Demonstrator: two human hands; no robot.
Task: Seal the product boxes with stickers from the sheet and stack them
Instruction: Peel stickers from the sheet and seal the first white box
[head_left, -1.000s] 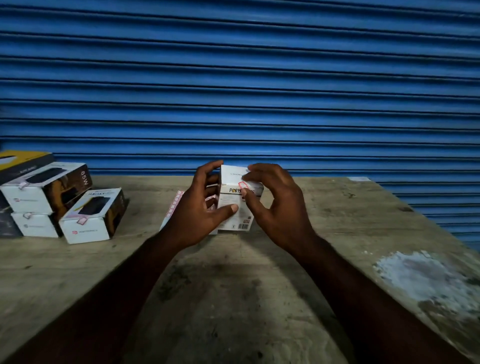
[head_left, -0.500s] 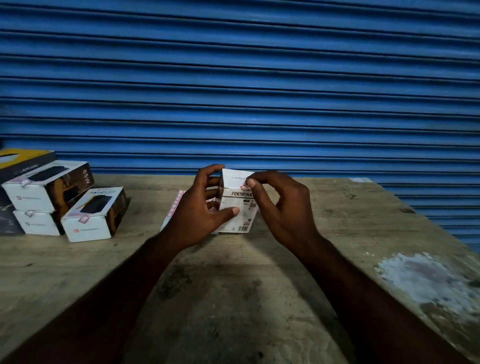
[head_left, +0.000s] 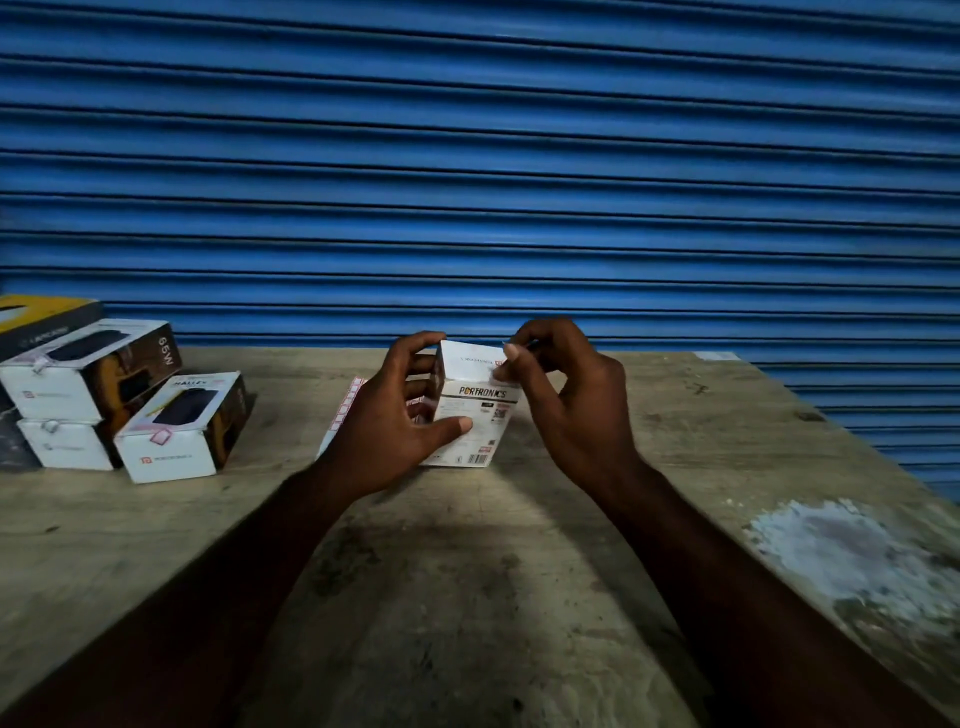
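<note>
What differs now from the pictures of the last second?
The right hand slid its fingertips from the front face of the box up to its top right edge, pinching the red sticker down there. The box turned slightly, its front now squarer to the camera. Nothing was let go. The left hand still grips the box. The sticker sheet and stacked boxes stayed put.

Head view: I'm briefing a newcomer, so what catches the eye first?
A blue roller shutter fills the background. At centre, the left hand grips a white Portronics box while the right hand pinches its top corner. More boxes sit stacked at the far left of the table.
</note>
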